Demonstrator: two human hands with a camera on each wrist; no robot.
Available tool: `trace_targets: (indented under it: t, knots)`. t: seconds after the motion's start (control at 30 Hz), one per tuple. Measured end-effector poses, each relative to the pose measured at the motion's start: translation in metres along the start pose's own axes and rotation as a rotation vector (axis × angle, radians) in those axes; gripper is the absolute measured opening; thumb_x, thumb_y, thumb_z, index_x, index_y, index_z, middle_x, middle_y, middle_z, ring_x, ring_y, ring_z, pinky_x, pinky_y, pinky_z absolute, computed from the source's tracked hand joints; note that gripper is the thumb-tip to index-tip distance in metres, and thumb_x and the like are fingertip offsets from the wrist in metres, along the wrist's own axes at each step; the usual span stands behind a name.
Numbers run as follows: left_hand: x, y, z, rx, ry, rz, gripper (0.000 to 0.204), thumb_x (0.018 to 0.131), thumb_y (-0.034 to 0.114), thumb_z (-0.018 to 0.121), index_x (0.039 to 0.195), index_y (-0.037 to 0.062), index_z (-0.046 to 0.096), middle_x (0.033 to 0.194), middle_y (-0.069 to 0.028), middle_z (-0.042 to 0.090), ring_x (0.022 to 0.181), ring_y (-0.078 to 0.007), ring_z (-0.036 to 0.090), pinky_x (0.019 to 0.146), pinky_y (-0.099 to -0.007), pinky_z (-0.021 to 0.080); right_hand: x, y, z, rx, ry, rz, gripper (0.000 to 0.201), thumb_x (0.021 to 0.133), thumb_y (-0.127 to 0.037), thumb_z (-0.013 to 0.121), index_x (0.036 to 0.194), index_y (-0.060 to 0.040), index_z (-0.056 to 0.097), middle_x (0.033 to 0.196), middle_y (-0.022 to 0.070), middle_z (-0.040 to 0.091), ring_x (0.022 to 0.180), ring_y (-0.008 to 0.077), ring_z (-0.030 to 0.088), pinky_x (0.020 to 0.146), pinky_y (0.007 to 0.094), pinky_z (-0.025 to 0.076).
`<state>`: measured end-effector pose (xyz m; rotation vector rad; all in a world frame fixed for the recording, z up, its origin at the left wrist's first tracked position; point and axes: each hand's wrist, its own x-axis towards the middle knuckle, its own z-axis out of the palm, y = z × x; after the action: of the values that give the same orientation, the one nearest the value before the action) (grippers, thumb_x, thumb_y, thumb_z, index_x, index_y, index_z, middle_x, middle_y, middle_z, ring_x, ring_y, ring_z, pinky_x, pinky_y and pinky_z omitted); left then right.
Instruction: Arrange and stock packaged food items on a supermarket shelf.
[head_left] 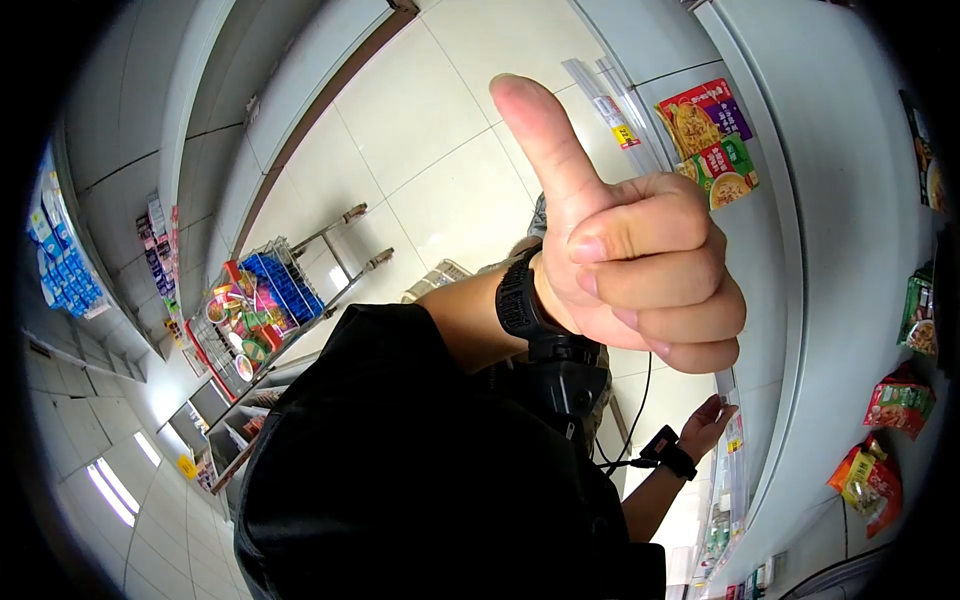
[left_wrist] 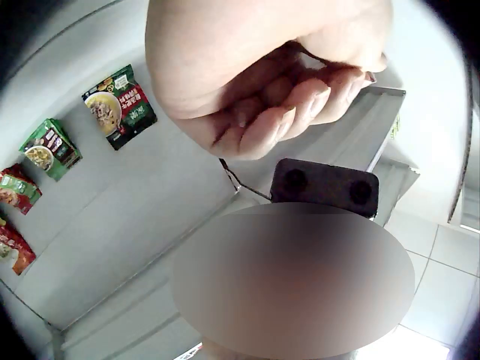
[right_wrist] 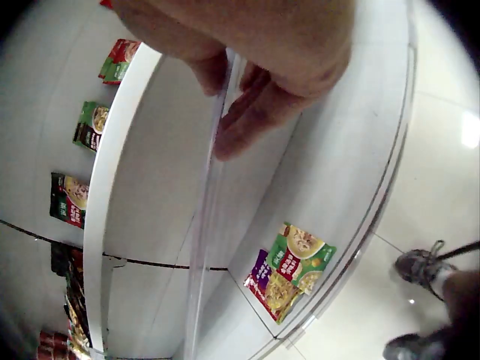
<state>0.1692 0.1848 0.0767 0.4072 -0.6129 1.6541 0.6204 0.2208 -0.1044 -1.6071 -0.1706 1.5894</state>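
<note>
My left hand (head_left: 640,260) is raised close to the head camera, thumb stretched out and the other fingers curled into the palm, holding nothing. In the left wrist view the curled fingers (left_wrist: 289,112) show from below, above a dark camera block (left_wrist: 324,187). Lower down, by the shelf edge, is my right hand (head_left: 705,425). Seen from the right wrist, its thumb and fingers (right_wrist: 251,124) pinch a long clear plastic strip (right_wrist: 204,225) from both sides. Two food packets (right_wrist: 289,266), one green over one red and purple, lie on the shelf below that strip.
More food packets (head_left: 905,400) lie on the upper white shelf. Another clear strip with a price label (head_left: 612,115) is near the two lower packets. A loaded shopping cart (head_left: 262,310) stands in the aisle on the tiled floor (head_left: 430,110). Shoes (right_wrist: 420,266) show beside the shelf.
</note>
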Motion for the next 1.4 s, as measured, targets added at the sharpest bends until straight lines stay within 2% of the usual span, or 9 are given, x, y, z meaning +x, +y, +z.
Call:
trace_targets:
  t: [0.1, 0.23, 0.47, 0.6, 0.67, 0.77, 0.93, 1.1, 1.4]
  knots:
    - [0.000, 0.000, -0.006, -0.003, -0.026, 0.055, 0.057, 0.067, 0.077, 0.047, 0.058, 0.0204, 0.047, 0.058, 0.0104, 0.048, 0.053, -0.0054, 0.041, 0.052, -0.0195, 0.033, 0.003, 0.002, -0.005, 0.044, -0.053, 0.041, 0.023, 0.085, -0.022, 0.061, 0.088, 0.0003, 0.056, 0.083, 0.0119, 0.064, 0.076, 0.0180, 0.063, 0.075, 0.0275, 0.054]
    - [-0.014, 0.017, -0.004, 0.035, 0.388, 0.047, 0.040, 0.079, 0.057, 0.054, 0.066, 0.0189, 0.055, 0.079, 0.0078, 0.058, 0.057, -0.0050, 0.045, 0.057, -0.0207, 0.035, 0.016, 0.008, -0.021, 0.100, -0.093, 0.096, 0.028, 0.087, -0.026, 0.058, 0.092, 0.0020, 0.056, 0.086, 0.0088, 0.061, 0.081, 0.0173, 0.058, 0.081, 0.0276, 0.049]
    - [-0.028, 0.055, -0.015, 0.289, 0.479, 0.063, 0.052, 0.084, 0.059, 0.044, 0.053, 0.0171, 0.042, 0.057, 0.0061, 0.046, 0.053, -0.0065, 0.037, 0.055, -0.0222, 0.029, 0.000, 0.029, 0.008, -0.024, -0.029, -0.007, 0.021, 0.089, -0.023, 0.055, 0.089, -0.0022, 0.055, 0.082, 0.0092, 0.063, 0.075, 0.0191, 0.062, 0.073, 0.0302, 0.053]
    - [-0.035, 0.074, -0.002, 0.294, 0.610, 0.083, 0.054, 0.087, 0.058, 0.038, 0.054, 0.0147, 0.040, 0.054, 0.0046, 0.042, 0.052, -0.0080, 0.034, 0.054, -0.0225, 0.029, -0.017, 0.054, 0.049, -0.108, 0.108, 0.115, 0.029, 0.089, -0.024, 0.055, 0.096, 0.0038, 0.051, 0.087, 0.0164, 0.061, 0.085, 0.0270, 0.062, 0.084, 0.0341, 0.052]
    - [-0.036, 0.082, 0.006, 0.290, 0.733, 0.117, 0.052, 0.089, 0.053, 0.036, 0.053, 0.0144, 0.038, 0.053, 0.0037, 0.038, 0.051, -0.0088, 0.033, 0.053, -0.0225, 0.028, 0.026, 0.079, -0.014, -0.047, 0.057, 0.368, 0.046, 0.089, -0.023, 0.055, 0.117, 0.0078, 0.034, 0.098, 0.0212, 0.056, 0.093, 0.0345, 0.058, 0.090, 0.0389, 0.049]
    - [-0.038, 0.096, 0.025, 0.315, 0.767, 0.146, 0.049, 0.089, 0.048, 0.037, 0.055, 0.0141, 0.037, 0.053, 0.0029, 0.035, 0.051, -0.0095, 0.032, 0.053, -0.0229, 0.028, -0.001, 0.098, -0.017, -0.108, 0.129, 0.378, 0.041, 0.088, -0.019, 0.054, 0.117, 0.0050, 0.037, 0.114, 0.0227, 0.048, 0.103, 0.0397, 0.051, 0.089, 0.0484, 0.048]
    - [-0.043, 0.125, 0.080, 0.460, 0.815, 0.208, 0.047, 0.091, 0.043, 0.038, 0.056, 0.0134, 0.035, 0.055, 0.0022, 0.033, 0.051, -0.0098, 0.029, 0.052, -0.0240, 0.026, -0.031, 0.095, -0.029, -0.158, 0.140, 0.350, 0.019, 0.088, -0.016, 0.053, 0.095, 0.0014, 0.049, 0.099, 0.0166, 0.056, 0.094, 0.0336, 0.055, 0.089, 0.0451, 0.048]
    - [-0.050, 0.146, 0.147, 0.653, 0.801, 0.263, 0.044, 0.093, 0.040, 0.033, 0.059, 0.0132, 0.032, 0.055, 0.0017, 0.031, 0.053, -0.0110, 0.027, 0.052, -0.0256, 0.026, -0.086, 0.066, 0.023, -0.246, 0.035, 0.234, 0.027, 0.088, -0.022, 0.054, 0.073, -0.0010, 0.048, 0.081, 0.0135, 0.057, 0.084, 0.0313, 0.057, 0.081, 0.0447, 0.050]
    - [-0.095, 0.169, 0.262, 1.019, 0.696, 0.309, 0.041, 0.095, 0.037, 0.035, 0.063, 0.0109, 0.034, 0.058, 0.0010, 0.030, 0.055, -0.0101, 0.028, 0.051, -0.0239, 0.027, -0.178, -0.017, 0.149, -0.766, -0.347, -0.345, 0.021, 0.086, -0.021, 0.058, 0.076, -0.0034, 0.055, 0.075, 0.0061, 0.060, 0.066, 0.0155, 0.060, 0.061, 0.0257, 0.049]
